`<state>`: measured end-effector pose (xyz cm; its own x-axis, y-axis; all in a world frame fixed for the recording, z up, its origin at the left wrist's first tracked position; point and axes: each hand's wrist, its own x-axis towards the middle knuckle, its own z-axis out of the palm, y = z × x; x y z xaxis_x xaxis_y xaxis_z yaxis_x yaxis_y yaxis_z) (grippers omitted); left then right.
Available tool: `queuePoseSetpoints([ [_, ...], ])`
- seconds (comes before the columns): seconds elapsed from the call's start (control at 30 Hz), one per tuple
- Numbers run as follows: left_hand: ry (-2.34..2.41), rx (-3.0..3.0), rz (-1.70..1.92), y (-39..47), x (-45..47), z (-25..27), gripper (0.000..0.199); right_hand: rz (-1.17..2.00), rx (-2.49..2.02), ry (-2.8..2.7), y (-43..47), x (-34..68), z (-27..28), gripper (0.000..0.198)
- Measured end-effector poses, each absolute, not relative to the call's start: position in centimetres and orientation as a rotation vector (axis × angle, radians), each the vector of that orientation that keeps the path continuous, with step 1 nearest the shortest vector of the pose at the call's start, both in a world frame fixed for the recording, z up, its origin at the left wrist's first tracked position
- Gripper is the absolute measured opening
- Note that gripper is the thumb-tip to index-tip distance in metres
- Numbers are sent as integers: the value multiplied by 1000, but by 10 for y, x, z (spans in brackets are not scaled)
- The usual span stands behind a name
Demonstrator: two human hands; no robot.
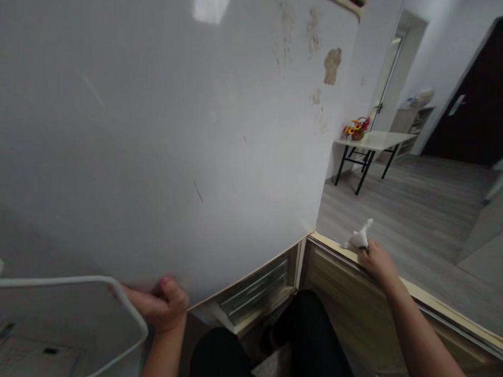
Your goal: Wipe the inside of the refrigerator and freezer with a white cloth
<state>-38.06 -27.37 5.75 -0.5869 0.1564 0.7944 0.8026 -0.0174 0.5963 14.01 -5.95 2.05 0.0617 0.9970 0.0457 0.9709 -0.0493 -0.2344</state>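
- Cloth (359, 237), white and crumpled, sits under the fingers of the right hand (377, 259), pressed onto the top edge of an open lower door (410, 304); a twisted end of it sticks up just past the fingertips.
- The right hand is curled over the cloth, fingers bent down on it, forearm running back toward the bottom right corner.
- The lower door is cream-coloured with ribbed inner lining, and swings out to the right of the right hand along a slanted line.
- The left hand (160, 303) is closed in a loose fist with the thumb on top, gripping the bottom edge of a big white door (169, 131) that fills the space above both hands.
- The white door carries brown stains and a peeled patch far up, above the right hand.
- Just left of the left hand, touching or nearly touching it, stands a white bin (74, 329) with a rounded rim; I cannot tell if there is contact.
- Between the hands, a compartment with metal shelving (256, 291) shows, and below it the person's dark-trousered knees (283, 348).
- Well beyond the right hand, a small desk (374, 141) with black legs bears a flower basket (357, 129) on a grey wood floor (423, 214).
- A dark doorway (477, 106) stands further right.
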Motion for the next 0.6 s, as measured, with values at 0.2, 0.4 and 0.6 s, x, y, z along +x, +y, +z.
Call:
queuePoseSetpoints([
  [0.2, -1627, -1027, -1473, -274, -376, 65, 106, 383, -2232, -2081, -49, 138, 9, 49],
  [0.4, -1570, -1005, -1454, -273, -376, 67, 104, 373, -2214, -2090, -49, 138, 15, 47],
  [0.6, -1588, -950, -1492, -271, -376, 65, 107, 340, -2186, -2099, -46, 140, 19, 47],
])
